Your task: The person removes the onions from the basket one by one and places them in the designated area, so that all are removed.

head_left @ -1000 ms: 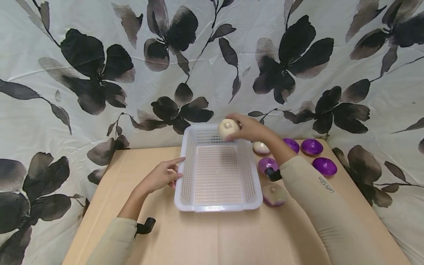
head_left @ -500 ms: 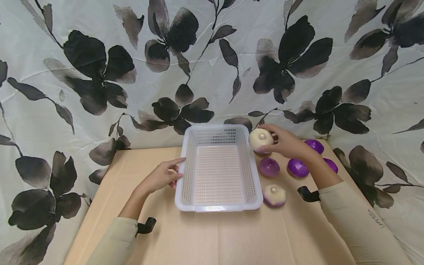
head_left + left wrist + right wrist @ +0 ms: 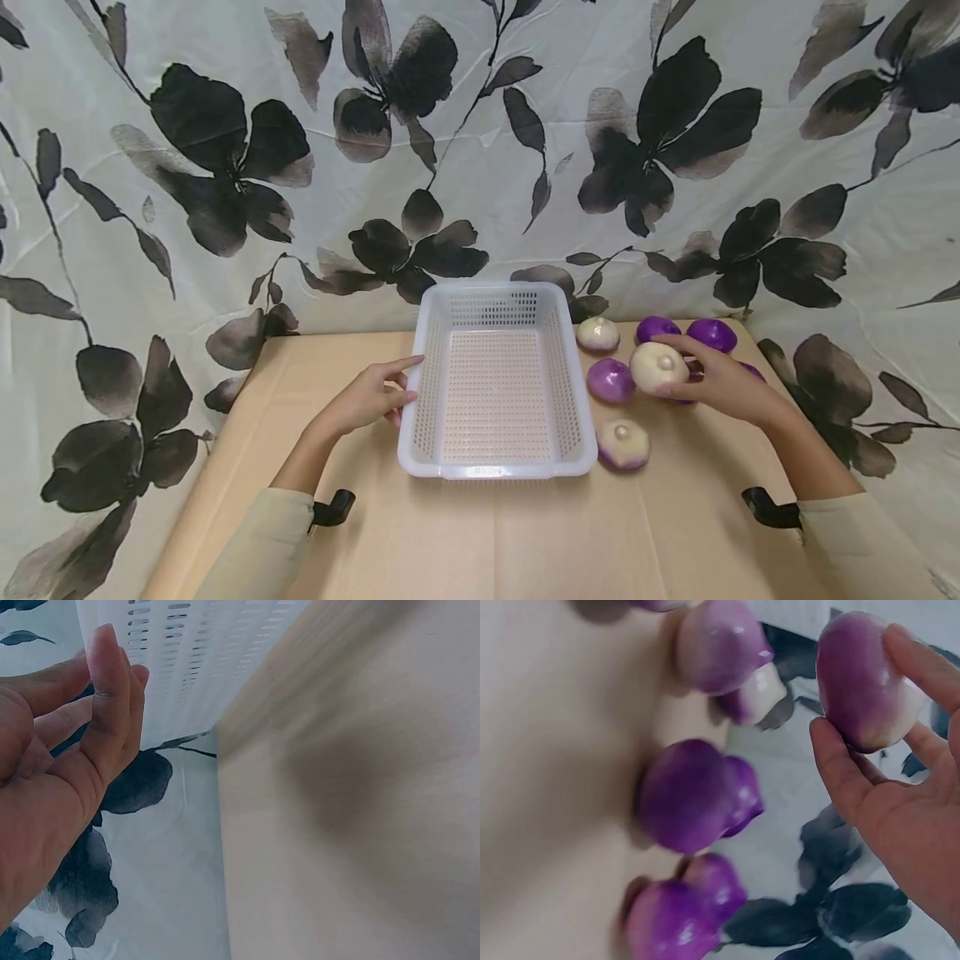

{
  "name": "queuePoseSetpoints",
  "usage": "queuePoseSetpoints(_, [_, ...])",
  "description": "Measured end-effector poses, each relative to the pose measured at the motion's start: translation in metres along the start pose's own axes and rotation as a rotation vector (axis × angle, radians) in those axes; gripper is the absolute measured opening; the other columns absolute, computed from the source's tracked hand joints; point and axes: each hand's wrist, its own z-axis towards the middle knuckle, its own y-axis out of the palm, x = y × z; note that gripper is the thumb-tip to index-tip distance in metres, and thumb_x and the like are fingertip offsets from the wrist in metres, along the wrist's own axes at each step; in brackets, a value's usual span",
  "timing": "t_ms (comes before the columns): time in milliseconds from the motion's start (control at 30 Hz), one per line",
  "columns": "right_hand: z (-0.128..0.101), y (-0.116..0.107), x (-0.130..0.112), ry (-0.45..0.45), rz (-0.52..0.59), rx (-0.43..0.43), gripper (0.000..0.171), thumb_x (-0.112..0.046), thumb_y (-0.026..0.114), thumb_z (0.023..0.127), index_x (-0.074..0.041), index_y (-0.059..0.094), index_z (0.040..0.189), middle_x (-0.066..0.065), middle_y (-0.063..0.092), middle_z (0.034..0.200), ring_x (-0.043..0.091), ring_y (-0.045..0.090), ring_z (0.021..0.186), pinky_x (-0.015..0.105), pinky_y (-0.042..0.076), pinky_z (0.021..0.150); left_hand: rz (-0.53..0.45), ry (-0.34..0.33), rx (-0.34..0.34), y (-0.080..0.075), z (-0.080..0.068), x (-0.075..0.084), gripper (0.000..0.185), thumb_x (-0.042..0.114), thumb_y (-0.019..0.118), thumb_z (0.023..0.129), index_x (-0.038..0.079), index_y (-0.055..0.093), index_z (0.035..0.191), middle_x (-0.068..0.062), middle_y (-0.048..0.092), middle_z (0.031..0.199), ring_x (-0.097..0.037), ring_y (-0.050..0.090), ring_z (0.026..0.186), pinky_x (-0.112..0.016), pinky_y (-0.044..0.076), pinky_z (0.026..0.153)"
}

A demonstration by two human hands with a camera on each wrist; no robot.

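Floral cloth backs the desk; left hand (image 3: pixel 367 400), fingers relaxed, steadies the white basket (image 3: pixel 497 458) at its left rim. Right hand (image 3: pixel 723 385) grasps a pale onion (image 3: pixel 657 367) over the purple onions (image 3: pixel 611 379) near the right edge (earlier it hovered over the basket); best lowered gently into a gap.

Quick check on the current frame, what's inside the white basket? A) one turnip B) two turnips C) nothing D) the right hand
C: the white basket shows only its bare perforated floor; the right hand holds a turnip off to the basket's right, over the table among the other turnips, and the left hand touches the basket's left wall from outside.
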Motion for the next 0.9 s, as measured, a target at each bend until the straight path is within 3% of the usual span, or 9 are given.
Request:
queuePoseSetpoints(167, [-0.018,0.003,0.02,0.0,-0.024,-0.039,0.074,-0.027,0.082,0.089,-0.008,0.048,0.152,0.017,0.056,0.144,0.012,0.054,0.119,0.02,0.054,0.089,0.004,-0.009,0.0,0.0,0.002,0.0,0.065,-0.002,0.065,0.097,0.0,0.039,0.157,-0.023,0.06,0.103,-0.023,0.069,0.068,-0.06,0.062,0.066])
queuePoseSetpoints(267, [-0.026,0.004,0.03,0.004,-0.019,-0.085,0.075,-0.026,0.082,0.089,-0.006,0.048,0.152,0.018,0.056,0.144,0.015,0.055,0.12,0.024,0.055,0.088,-0.002,-0.019,0.004,0.0,0.003,0.0,0.066,-0.002,0.065,0.097,0.001,0.039,0.157,-0.023,0.059,0.103,-0.023,0.069,0.068,-0.06,0.062,0.067])
queuePoseSetpoints(367, [-0.032,0.003,0.038,0.021,-0.006,-0.129,0.075,-0.025,0.082,0.089,-0.004,0.046,0.152,0.021,0.055,0.142,0.032,0.056,0.123,0.026,0.055,0.086,-0.003,-0.021,0.008,0.0,0.003,0.001,0.066,-0.002,0.065,0.097,0.0,0.039,0.157,-0.023,0.059,0.103,-0.021,0.068,0.067,-0.058,0.063,0.065])
queuePoseSetpoints(433, [-0.036,0.002,0.044,0.037,0.014,-0.15,0.075,-0.024,0.082,0.089,-0.003,0.046,0.152,0.023,0.055,0.141,0.037,0.057,0.12,0.025,0.055,0.085,-0.004,-0.025,0.012,0.0,0.003,0.002,0.066,-0.002,0.065,0.097,0.0,0.039,0.157,-0.022,0.058,0.103,-0.021,0.067,0.066,-0.057,0.063,0.064])
queuePoseSetpoints(500, [-0.039,0.002,0.049,0.044,0.025,-0.172,0.073,-0.023,0.081,0.09,-0.001,0.046,0.15,0.024,0.055,0.14,0.032,0.058,0.117,0.024,0.054,0.084,-0.001,-0.024,0.008,0.0,0.003,0.002,0.066,-0.002,0.065,0.097,0.0,0.039,0.157,-0.022,0.058,0.103,-0.021,0.067,0.067,-0.057,0.063,0.064])
queuePoseSetpoints(700, [-0.046,0.002,0.062,0.037,0.037,-0.217,0.069,-0.022,0.081,0.09,-0.001,0.049,0.147,0.021,0.058,0.137,0.002,0.054,0.111,0.023,0.053,0.086,-0.009,-0.024,0.001,0.0,0.003,0.002,0.066,-0.003,0.064,0.097,0.001,0.039,0.157,-0.023,0.058,0.104,-0.023,0.068,0.069,-0.06,0.062,0.066])
queuePoseSetpoints(900, [-0.049,0.003,0.07,0.06,0.077,-0.258,0.069,-0.022,0.08,0.09,-0.001,0.048,0.148,0.019,0.056,0.138,-0.002,0.05,0.11,0.022,0.053,0.087,0.001,-0.019,0.003,0.001,0.003,-0.001,0.066,-0.002,0.065,0.097,0.0,0.039,0.157,-0.022,0.059,0.103,-0.023,0.069,0.069,-0.061,0.062,0.067])
